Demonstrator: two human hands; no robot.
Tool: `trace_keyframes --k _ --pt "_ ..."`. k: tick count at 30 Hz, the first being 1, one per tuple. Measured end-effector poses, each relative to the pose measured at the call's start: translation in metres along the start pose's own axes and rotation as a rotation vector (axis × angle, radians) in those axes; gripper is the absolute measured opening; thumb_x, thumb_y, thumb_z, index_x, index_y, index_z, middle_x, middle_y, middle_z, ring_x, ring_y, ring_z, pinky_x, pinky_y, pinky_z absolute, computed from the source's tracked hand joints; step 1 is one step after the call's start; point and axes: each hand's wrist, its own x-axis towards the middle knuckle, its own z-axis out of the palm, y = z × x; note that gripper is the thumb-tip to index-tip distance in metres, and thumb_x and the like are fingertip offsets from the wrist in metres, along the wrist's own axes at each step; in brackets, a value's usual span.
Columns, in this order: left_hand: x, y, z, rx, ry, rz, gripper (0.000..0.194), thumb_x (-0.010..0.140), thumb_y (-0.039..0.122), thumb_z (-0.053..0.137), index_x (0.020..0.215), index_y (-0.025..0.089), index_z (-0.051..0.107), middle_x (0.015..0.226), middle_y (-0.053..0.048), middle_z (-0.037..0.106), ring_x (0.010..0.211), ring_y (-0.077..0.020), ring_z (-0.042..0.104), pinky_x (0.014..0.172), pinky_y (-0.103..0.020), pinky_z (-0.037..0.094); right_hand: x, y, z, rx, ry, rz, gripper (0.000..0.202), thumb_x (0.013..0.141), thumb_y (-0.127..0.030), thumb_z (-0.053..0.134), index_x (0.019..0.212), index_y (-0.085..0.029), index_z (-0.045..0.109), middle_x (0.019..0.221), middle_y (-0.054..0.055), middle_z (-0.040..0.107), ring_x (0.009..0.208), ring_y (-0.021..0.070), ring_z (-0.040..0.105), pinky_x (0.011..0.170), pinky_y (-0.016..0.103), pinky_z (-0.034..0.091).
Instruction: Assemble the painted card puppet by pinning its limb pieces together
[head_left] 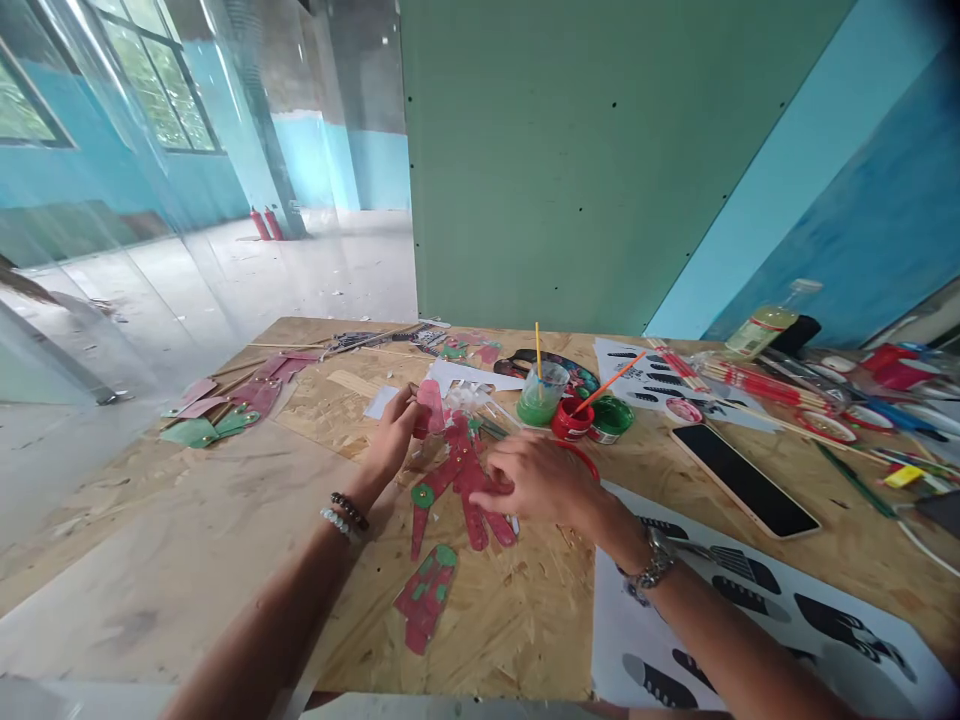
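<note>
My left hand (pixel 396 430) is closed on a small pink-red painted piece (pixel 429 408), held upright above the board. Below and between my hands lies a red jointed cutout figure (pixel 461 465) with brass-coloured fasteners and a green disc at one joint. My right hand (pixel 531 474) rests over the figure's right side, its fingers bent; whether they grip anything is hidden. Nearer me, a loose red cutout with green patches (pixel 427 598) lies flat on the wooden board.
Behind my right hand stand a cup of green water (pixel 541 392), a red paint jar (pixel 573 418) and a green one (pixel 611 419). A phone (pixel 742 480), printed sheets (pixel 750 600) and a bottle (pixel 772 322) are on the right; more cutouts (pixel 214 425) lie left.
</note>
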Motion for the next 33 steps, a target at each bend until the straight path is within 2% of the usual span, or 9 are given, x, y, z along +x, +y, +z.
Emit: trace_keyframes --k 3,5,12,16,22,25,28,30,33 --pt "0.001 0.0 -0.001 0.022 0.025 -0.012 0.014 0.078 0.034 0.054 0.077 0.021 0.047 0.067 0.004 0.05 0.059 -0.0105 0.047 0.056 -0.021 0.041 -0.005 -0.011 0.001 -0.034 -0.107 0.033 0.052 0.076 -0.067 0.078 0.073 -0.02 0.058 0.075 0.004 0.069 0.073 0.0218 0.064 0.072 0.034 0.04" --pt "0.001 -0.001 -0.001 0.04 0.016 -0.006 0.014 0.077 0.034 0.053 0.077 0.022 0.047 0.066 0.004 0.05 0.06 -0.0111 0.047 0.056 -0.022 0.04 -0.006 -0.02 0.006 -0.039 -0.115 0.078 0.055 0.07 -0.069 0.083 0.078 -0.019 0.06 0.079 0.005 0.07 0.077 0.0239 0.065 0.074 0.035 0.041" --pt "0.002 -0.005 0.004 0.028 -0.02 0.027 0.014 0.076 0.031 0.056 0.075 0.021 0.047 0.065 0.006 0.047 0.06 -0.0103 0.042 0.058 -0.023 0.036 -0.006 -0.044 0.008 0.226 -0.194 0.271 0.022 0.081 -0.028 0.082 0.088 -0.02 0.063 0.087 0.001 0.07 0.083 0.0185 0.065 0.071 0.029 0.04" --pt "0.003 -0.008 0.003 0.006 -0.019 0.039 0.015 0.078 0.032 0.055 0.076 0.021 0.046 0.066 0.006 0.046 0.06 -0.0097 0.04 0.059 -0.023 0.035 -0.007 -0.044 0.006 0.382 -0.219 0.371 0.013 0.087 -0.021 0.073 0.094 -0.021 0.062 0.085 -0.002 0.068 0.078 0.014 0.061 0.066 0.026 0.038" --pt "0.003 -0.008 0.003 0.025 -0.026 0.033 0.015 0.078 0.033 0.056 0.076 0.021 0.047 0.066 0.006 0.048 0.061 -0.0107 0.043 0.059 -0.024 0.035 -0.007 -0.037 0.008 0.657 -0.321 0.449 0.016 0.087 -0.015 0.07 0.102 -0.021 0.069 0.08 -0.004 0.066 0.068 0.0102 0.057 0.06 0.022 0.038" --pt "0.003 -0.007 0.004 0.026 -0.015 0.04 0.014 0.077 0.031 0.056 0.076 0.021 0.047 0.067 0.005 0.048 0.062 -0.0108 0.044 0.06 -0.024 0.036 -0.008 -0.041 0.003 0.791 -0.34 0.345 0.007 0.087 -0.015 0.07 0.091 -0.019 0.074 0.085 -0.001 0.066 0.07 0.0095 0.058 0.063 0.021 0.042" --pt "0.003 -0.008 0.004 0.021 -0.024 0.04 0.012 0.076 0.029 0.056 0.077 0.02 0.047 0.069 0.005 0.048 0.063 -0.0108 0.044 0.06 -0.023 0.036 -0.011 -0.052 0.0 0.898 -0.341 0.129 0.006 0.088 -0.016 0.071 0.089 -0.018 0.076 0.093 0.0 0.066 0.073 0.0091 0.06 0.064 0.02 0.045" --pt "0.003 -0.008 0.004 0.009 -0.036 0.044 0.012 0.076 0.029 0.056 0.078 0.02 0.047 0.068 0.005 0.048 0.063 -0.0108 0.044 0.06 -0.023 0.036 -0.013 -0.059 0.002 0.84 -0.339 0.004 0.01 0.088 -0.013 0.069 0.09 -0.019 0.077 0.093 0.001 0.067 0.076 0.0101 0.062 0.069 0.021 0.047" --pt "0.003 -0.008 0.004 -0.009 -0.058 0.057 0.013 0.076 0.03 0.057 0.078 0.02 0.048 0.069 0.005 0.048 0.065 -0.0112 0.044 0.06 -0.023 0.036 -0.015 -0.067 0.006 0.654 -0.267 -0.125 0.012 0.087 -0.009 0.07 0.088 -0.02 0.077 0.101 0.002 0.07 0.097 0.0152 0.065 0.09 0.028 0.048"
